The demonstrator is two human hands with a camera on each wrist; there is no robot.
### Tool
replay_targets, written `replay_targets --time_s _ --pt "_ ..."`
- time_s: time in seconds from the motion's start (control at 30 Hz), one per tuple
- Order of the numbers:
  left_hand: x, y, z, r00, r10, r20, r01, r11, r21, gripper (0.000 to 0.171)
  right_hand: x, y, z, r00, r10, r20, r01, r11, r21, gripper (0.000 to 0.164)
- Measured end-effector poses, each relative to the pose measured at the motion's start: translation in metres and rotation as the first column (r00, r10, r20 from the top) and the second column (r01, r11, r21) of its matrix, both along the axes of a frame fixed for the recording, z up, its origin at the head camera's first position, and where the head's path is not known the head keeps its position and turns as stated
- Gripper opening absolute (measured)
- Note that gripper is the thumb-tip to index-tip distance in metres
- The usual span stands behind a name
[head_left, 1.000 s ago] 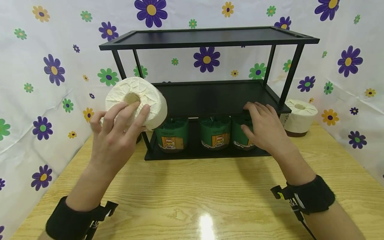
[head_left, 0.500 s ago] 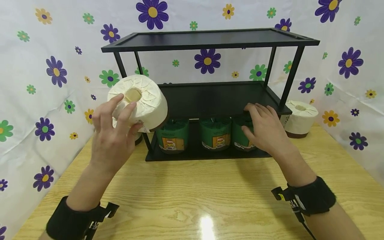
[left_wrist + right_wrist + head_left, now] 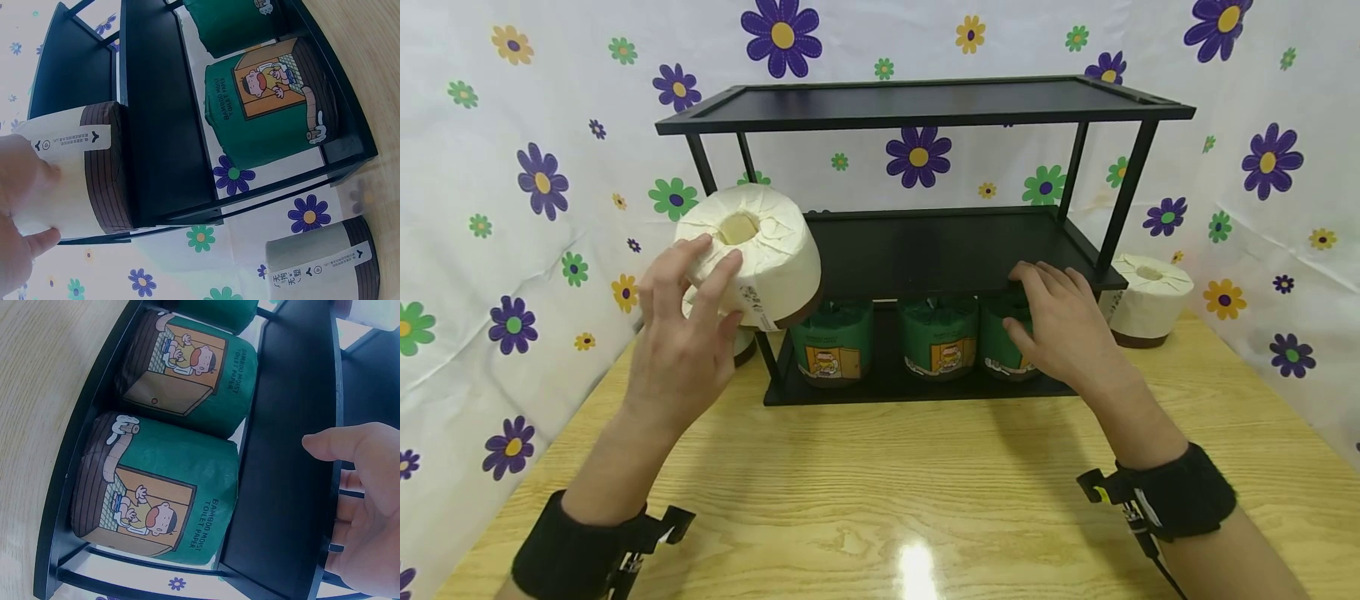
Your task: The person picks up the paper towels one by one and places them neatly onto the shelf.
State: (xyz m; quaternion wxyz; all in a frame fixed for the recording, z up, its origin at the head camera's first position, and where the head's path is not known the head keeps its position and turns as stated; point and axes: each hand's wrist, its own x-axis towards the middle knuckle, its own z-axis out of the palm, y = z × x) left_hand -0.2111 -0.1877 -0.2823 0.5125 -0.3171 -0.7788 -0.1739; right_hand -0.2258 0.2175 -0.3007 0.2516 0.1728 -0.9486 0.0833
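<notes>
A cream-wrapped toilet roll (image 3: 778,262) with a brown base band is at the left end of the black rack's middle shelf (image 3: 917,250). My left hand (image 3: 681,329) holds it, fingers on its top beside the hole and thumb along the side. In the left wrist view the roll's printed label strip (image 3: 72,139) faces the camera. My right hand (image 3: 1067,329) grips the front edge of the same shelf near the right end, fingers over the top and thumb hanging below. Under that shelf stand green toilet rolls (image 3: 938,337), the right one partly hidden by my right hand.
Another cream roll (image 3: 1150,300) stands on the wooden table (image 3: 865,483) right of the rack. A further cream roll (image 3: 322,265) stands left of it. The rack's top shelf (image 3: 917,104) and thin black posts (image 3: 1127,192) frame the middle level. Flowered cloth (image 3: 587,108) hangs behind.
The cream roll in my left hand has tipped to stand more upright. My left fingers have drawn back from its hole toward the near rim. My right hand stays at the shelf edge.
</notes>
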Motion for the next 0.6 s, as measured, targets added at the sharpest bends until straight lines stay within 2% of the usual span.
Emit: replay_targets --time_s 0.37,0.6 --pt "0.001 0.001 0.008 0.999 -0.031 0.040 0.033 0.999 -0.043 0.059 0.001 -0.002 0.001 1.000 -0.001 -0.007 0.001 1.000 0.002 0.052" --pt "-0.004 0.005 0.017 0.996 -0.020 0.090 0.023 0.999 -0.034 0.069 0.001 -0.003 0.001 1.000 -0.009 0.000 0.009 1.000 0.004 0.052"
